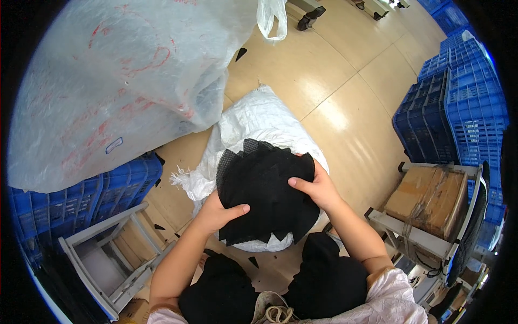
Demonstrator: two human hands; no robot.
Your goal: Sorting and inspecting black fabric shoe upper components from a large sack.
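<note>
Between my two hands is a stack of black fabric pieces (270, 189), roughly round with jagged, pointed edges and some mesh showing at the upper left. My left hand (221, 211) grips its lower left side, thumb on top and fingers hidden beneath. On the right side my right hand (315, 186) holds it the same way, thumb pressed on the upper face. Under the stack lies a stuffed white woven sack (259, 116) on the floor, its tied, frayed corner sticking out at the left.
A large translucent plastic sheet (135, 81) with red marks covers the upper left, over blue crates (124, 181). A grey metal frame (116, 259) stands at lower left. Stacked blue crates (450, 102) and a taped cardboard box (426, 200) are at right. Black scraps (241, 54) dot the tiled floor.
</note>
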